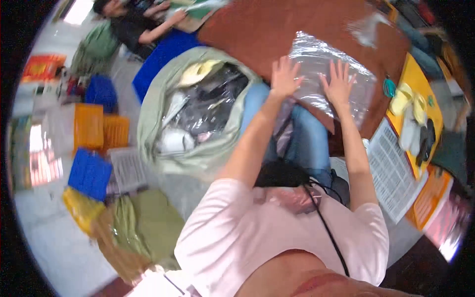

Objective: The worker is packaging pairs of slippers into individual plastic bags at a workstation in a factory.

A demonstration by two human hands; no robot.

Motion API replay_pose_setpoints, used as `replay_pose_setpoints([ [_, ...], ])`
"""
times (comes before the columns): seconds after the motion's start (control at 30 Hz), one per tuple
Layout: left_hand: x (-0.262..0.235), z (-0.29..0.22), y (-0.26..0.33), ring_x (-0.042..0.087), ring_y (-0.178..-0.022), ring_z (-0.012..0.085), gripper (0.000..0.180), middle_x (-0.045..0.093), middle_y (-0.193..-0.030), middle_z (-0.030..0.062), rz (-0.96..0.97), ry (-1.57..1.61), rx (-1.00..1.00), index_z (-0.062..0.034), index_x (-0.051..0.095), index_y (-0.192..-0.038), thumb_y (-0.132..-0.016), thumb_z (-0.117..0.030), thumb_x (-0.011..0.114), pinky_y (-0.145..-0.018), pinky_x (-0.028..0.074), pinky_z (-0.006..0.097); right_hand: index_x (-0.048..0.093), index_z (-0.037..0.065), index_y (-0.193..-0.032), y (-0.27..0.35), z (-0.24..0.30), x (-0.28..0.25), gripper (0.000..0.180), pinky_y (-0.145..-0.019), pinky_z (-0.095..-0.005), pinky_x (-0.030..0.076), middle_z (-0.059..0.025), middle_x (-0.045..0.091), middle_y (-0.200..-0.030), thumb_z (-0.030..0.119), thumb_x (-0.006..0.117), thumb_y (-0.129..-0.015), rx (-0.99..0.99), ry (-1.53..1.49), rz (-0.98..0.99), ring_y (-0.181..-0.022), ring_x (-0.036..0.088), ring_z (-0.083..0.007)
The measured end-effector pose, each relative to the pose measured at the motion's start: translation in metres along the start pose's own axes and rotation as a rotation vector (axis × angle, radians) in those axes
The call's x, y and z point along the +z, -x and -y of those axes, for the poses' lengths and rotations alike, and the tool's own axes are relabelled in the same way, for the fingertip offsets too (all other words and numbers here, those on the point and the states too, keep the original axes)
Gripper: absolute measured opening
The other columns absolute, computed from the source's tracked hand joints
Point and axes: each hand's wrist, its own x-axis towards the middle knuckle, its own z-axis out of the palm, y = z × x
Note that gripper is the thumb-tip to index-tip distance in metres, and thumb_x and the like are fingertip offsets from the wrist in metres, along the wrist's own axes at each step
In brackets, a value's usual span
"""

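A clear plastic bag (316,54) lies flat on the reddish-brown table (247,29), its surface shiny and creased. My left hand (286,78) rests at its left edge with fingers spread. On the bag's middle lies my right hand (339,85), palm down and fingers apart. Neither hand grips anything. Whether the bag has something inside, I cannot tell. Beside my left leg stands a large pale green sack (148,119), its mouth wide open, holding dark items in clear plastic and a pale yellow piece.
Pale yellow and dark slippers (418,106) lie on a yellow board (410,74) at the right, above a printed sheet (393,171). A teal item (389,87) sits near the table's right edge. Blue crates (89,173) and orange crates (89,126) stand left. Another person (141,24) works at far left.
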Motion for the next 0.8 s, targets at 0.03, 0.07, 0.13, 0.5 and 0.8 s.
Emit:
replay_pose_setpoints([
  [0.03, -0.001, 0.002, -0.003, 0.019, -0.15, 0.0384, 0.066, 0.029, -0.16, 0.019, -0.025, -0.008, -0.005, -0.022, 0.043, -0.151, -0.096, -0.059, 0.045, -0.119, 0.012, 0.061, 0.04, 0.019, -0.153, 0.001, 0.02, -0.001, 0.074, -0.114, -0.0712, 0.01, -0.0113, 0.031, -0.161, 0.062, 0.05, -0.094, -0.053, -0.054, 0.003, -0.151, 0.021, -0.0365],
  [0.07, -0.001, -0.005, -0.011, 0.019, -0.15, 0.0386, 0.068, 0.029, -0.161, 0.0185, -0.022, 0.002, 0.008, -0.0224, 0.042, -0.151, -0.095, -0.06, 0.046, -0.119, 0.012, 0.061, 0.039, 0.02, -0.153, 0.006, 0.026, 0.003, 0.075, -0.112, -0.0735, 0.009, -0.0112, 0.03, -0.161, 0.064, 0.049, -0.093, -0.028, 0.01, 0.037, -0.151, 0.02, -0.0369],
  [0.13, -0.002, -0.006, -0.015, 0.02, -0.151, 0.0386, 0.069, 0.029, -0.161, 0.0171, 0.014, 0.092, 0.025, -0.0226, 0.043, -0.151, -0.094, -0.061, 0.048, -0.119, 0.014, 0.06, 0.037, 0.024, -0.154, 0.021, 0.027, 0.014, 0.076, -0.109, -0.0774, 0.008, -0.0115, 0.028, -0.162, 0.068, 0.046, -0.093, 0.033, 0.098, 0.114, -0.151, 0.019, -0.0383],
  [0.5, -0.089, 0.131, 0.097, 0.058, -0.085, 0.0382, 0.017, 0.061, -0.083, 0.0184, -0.555, 0.052, -0.447, -0.0043, 0.061, -0.078, -0.082, -0.019, 0.069, -0.075, 0.045, 0.05, 0.026, 0.026, -0.158, 0.029, 0.025, 0.011, 0.077, -0.108, -0.0786, 0.011, -0.0135, 0.018, -0.165, 0.07, 0.034, -0.096, 0.113, 0.222, 0.352, -0.152, 0.013, -0.0398],
  [0.8, -0.096, 0.307, 0.242, 0.07, -0.07, 0.0381, 0.064, 0.067, -0.092, 0.0234, -1.122, 1.677, -1.321, 0.0043, 0.047, -0.124, -0.095, -0.05, 0.062, -0.056, 0.063, 0.047, 0.023, 0.025, -0.159, 0.019, 0.04, 0.006, 0.078, -0.11, -0.0765, 0.008, -0.014, 0.017, -0.166, 0.07, 0.034, -0.096, 0.107, 0.153, 0.361, -0.152, 0.011, -0.0408],
])
